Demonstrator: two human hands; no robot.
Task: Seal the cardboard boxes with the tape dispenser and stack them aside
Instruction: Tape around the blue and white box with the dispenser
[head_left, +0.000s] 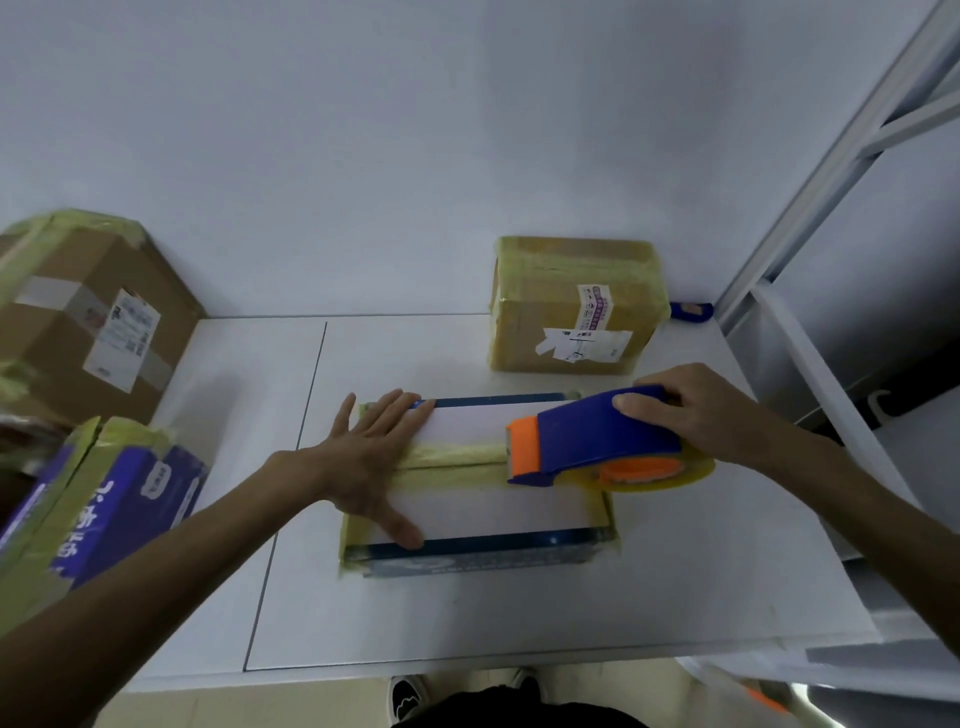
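A white box with blue edges (498, 514) lies flat on the white table (467, 618) in front of me. Yellowish tape runs along its middle seam. My left hand (371, 460) presses flat on the box's left end, fingers spread. My right hand (701, 410) grips the blue and orange tape dispenser (597, 441), which rests on the seam at the box's right part, with its clear tape roll at the right edge.
A taped brown box (574, 306) stands at the back right of the table. A large brown box (88, 312) and a purple-printed taped box (98, 504) sit at the left. A white shelf frame (810, 332) rises at the right. A small blue object (691, 312) lies by the wall.
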